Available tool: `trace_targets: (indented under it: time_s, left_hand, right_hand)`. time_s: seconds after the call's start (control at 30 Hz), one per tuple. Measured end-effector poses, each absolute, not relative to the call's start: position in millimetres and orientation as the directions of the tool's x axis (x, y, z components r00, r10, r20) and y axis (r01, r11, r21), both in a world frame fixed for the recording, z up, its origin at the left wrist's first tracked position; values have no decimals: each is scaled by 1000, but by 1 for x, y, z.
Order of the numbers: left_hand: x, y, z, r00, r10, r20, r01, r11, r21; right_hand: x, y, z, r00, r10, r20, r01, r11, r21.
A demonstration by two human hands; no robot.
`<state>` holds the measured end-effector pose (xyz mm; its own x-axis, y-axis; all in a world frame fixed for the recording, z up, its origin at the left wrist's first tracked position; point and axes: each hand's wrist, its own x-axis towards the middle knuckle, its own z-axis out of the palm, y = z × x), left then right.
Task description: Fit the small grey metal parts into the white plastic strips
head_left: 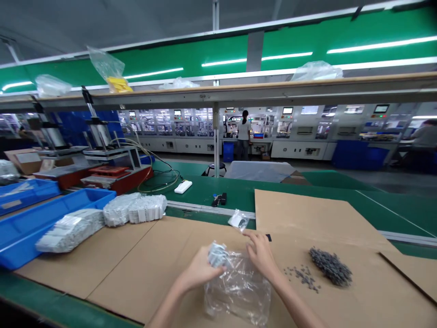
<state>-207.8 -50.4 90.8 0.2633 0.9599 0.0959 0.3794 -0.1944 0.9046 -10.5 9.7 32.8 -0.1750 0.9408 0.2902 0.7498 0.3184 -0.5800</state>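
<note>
My left hand [201, 269] is closed around a small bundle of pale grey parts [217, 254] at the mouth of a clear plastic bag [239, 291]. My right hand [261, 253] grips the bag's upper edge with bent fingers. The bag lies crumpled on brown cardboard [143, 255] in front of me. A heap of small dark grey parts [330, 266] sits to the right of my right hand, with a few loose ones scattered beside it.
Stacks of bagged white parts [134, 208] lie at the left beside blue trays [23, 228]. A small clear bag [238, 220] lies ahead. Red press machines [112, 175] stand at the back left. A person [243, 134] stands far behind.
</note>
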Motion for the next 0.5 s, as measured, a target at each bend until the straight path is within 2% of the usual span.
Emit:
trace_targets:
  time_s: [0.07,0.13,0.2,0.3,0.4,0.5]
  left_hand:
    - [-197,-45,85,416,905,88,475,-299,827]
    - [-188,-38,74,424,903,71,563,-325,760]
    - [-188,-31,63,347,932,109,610,-312,728]
    - [-203,-22,59,191,973,127,588,-217,779]
    - [-221,-17,64,-16,999,47,521,-32,853]
    - [-223,-14,71,-126,991,-51,385,96,918]
  right_hand:
    - [-16,40,30,-110,979,170,794,189,-578]
    - [-21,62,26,-100,986,134,786,161,-597]
    - [-21,74,22,-94,987,132,764,156,-626]
    - [-9,75,26,-68,979,191,696,184,-694]
    - [1,56,46,-15,958,286,587,240,-773]
    - [-1,10,72,40,918,395,471,332,-818]
